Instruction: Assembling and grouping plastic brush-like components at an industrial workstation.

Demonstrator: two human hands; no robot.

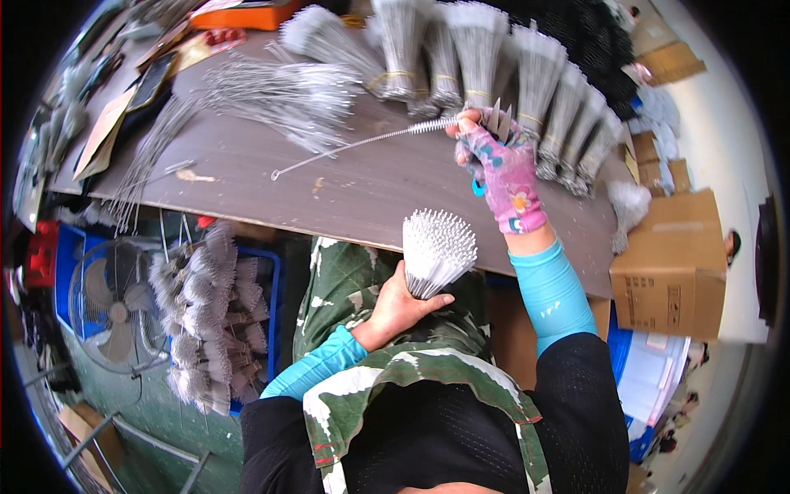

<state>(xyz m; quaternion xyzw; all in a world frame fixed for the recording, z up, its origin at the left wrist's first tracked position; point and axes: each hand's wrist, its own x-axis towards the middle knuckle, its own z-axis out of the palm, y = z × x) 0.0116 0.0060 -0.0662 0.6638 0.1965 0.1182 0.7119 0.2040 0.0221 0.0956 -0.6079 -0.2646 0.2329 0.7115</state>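
Note:
My left hand [398,309], bare, is wrapped round the lower part of a bundle of thin brushes [440,247], held upright over my lap with the white tips up. In a pink flowered fingerless glove, my right hand [502,160] is raised over the table. Its thumb and finger pinch a single wire brush [362,144] by the bristled end. The brush's thin shaft slants down left to a small loop. Scissors [499,120] also sit in that hand, blades pointing up, with part of a blue handle below the fingers.
Tied brush bundles [477,58] stand along the brown table's [247,177] far right side. Loose brushes [284,90] lie to their left. Below left are a fan [118,313] and a blue crate [274,305] with more bundles. Cardboard boxes [668,263] stand at the right.

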